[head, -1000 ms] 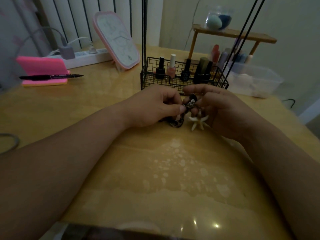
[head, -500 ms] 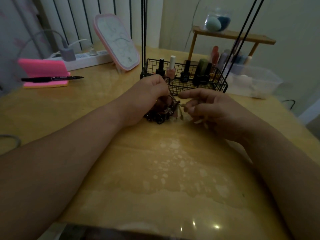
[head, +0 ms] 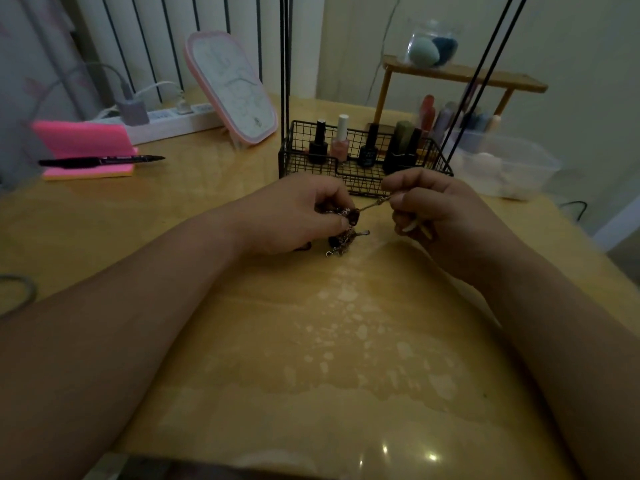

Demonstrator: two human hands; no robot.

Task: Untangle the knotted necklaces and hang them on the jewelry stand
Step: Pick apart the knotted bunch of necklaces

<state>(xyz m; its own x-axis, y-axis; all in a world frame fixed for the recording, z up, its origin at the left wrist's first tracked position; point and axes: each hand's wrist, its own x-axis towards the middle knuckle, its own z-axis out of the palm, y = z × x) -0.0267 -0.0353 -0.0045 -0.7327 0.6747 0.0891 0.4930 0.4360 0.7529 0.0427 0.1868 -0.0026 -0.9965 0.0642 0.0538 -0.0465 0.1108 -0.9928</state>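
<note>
Just in front of the wire basket (head: 311,168), the left hand (head: 298,213) grips the knotted necklaces (head: 341,237) with curled fingers, low over the worktop (head: 346,341). The right hand (head: 440,213) pinches one chain (head: 375,204), which is stretched straight from the knot to its fingertips.

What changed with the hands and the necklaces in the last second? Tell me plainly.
The right hand has pinched one chain and pulled it right, out of the knotted necklaces, so it runs taut between the hands, which were close together before. The left hand still grips them. The wire basket and pen have not moved.
</note>
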